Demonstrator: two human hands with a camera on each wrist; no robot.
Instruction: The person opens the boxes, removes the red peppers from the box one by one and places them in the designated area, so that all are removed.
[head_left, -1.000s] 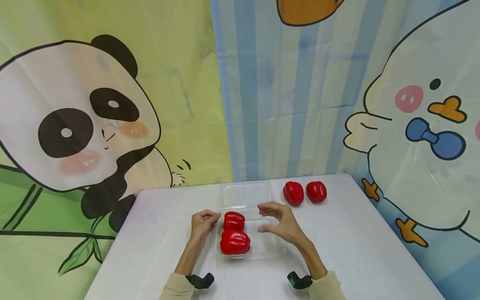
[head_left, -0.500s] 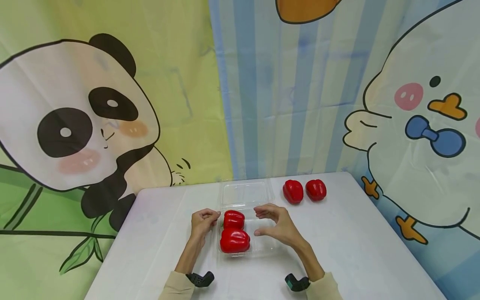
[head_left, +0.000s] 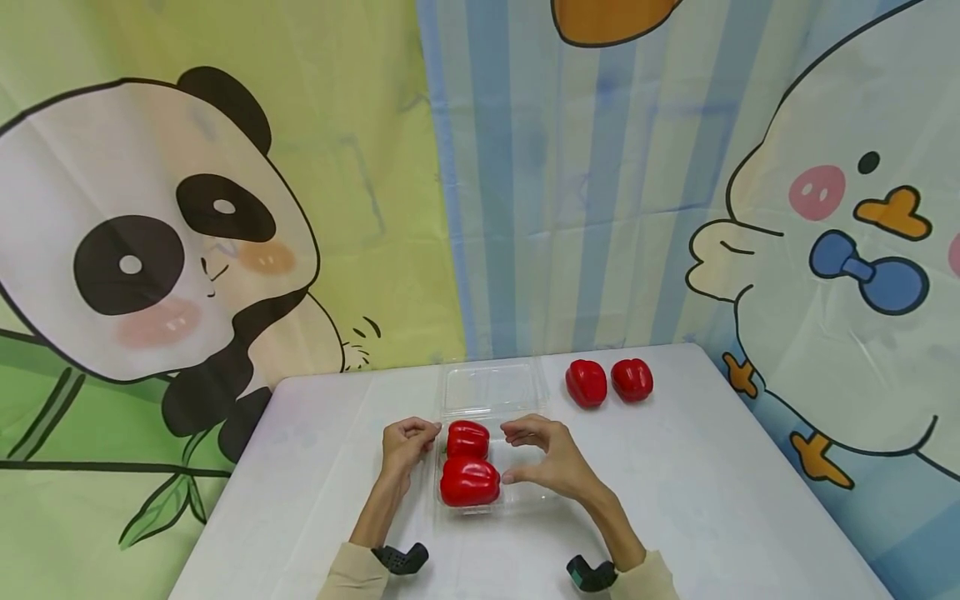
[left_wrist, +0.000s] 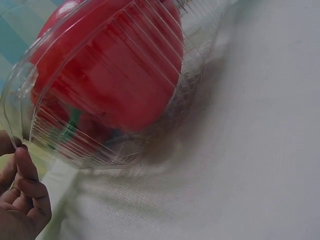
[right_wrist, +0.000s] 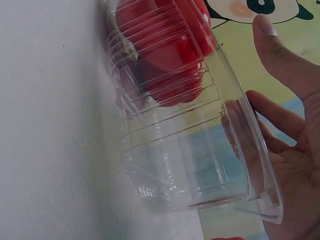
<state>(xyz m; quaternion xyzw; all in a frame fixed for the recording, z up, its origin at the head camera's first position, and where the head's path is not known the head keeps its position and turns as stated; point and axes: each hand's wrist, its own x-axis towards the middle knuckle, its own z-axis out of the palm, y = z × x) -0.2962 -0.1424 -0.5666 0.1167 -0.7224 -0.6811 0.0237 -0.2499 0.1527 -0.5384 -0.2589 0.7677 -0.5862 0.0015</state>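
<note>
1. Head view: clear plastic box (head_left: 528,500) sits approx. lower ctr of frame on white surface (head_left: 720,508); its clear lid (head_left: 491,389) lies back, just above it in frame.
2. Box holds 2 red peppers, both in its left part: near pepper (head_left: 469,483), lying sideways, & far pepper (head_left: 468,438) directly above it in frame. Right part of box is bare.
3. L hand (head_left: 406,447), left of box: grip clamped on box rim, thumb + index pinching it; L wrist view shows this at left edge of frame.
4. R hand (head_left: 553,457), over right part of box: grip apart, thumb well clear of fingers, nothing held. In head view thumb tip is just beside near pepper's right end; R wrist view shows a gap betw. thumb & red. Fingers in that view are partly seen thru clear wall; contact w/ rim: can't tell.
5. Other 2 peppers on surface, right of lid: left-hand one (head_left: 586,383), right-hand one (head_left: 632,381), side by side, small gap betw.
6. L wrist view: green bit (left_wrist: 72,124) visible thru ribbed wall, next to red.
7. Bkgd: printed curtain (head_left: 510,183), panda at left, white bird at right.
</note>
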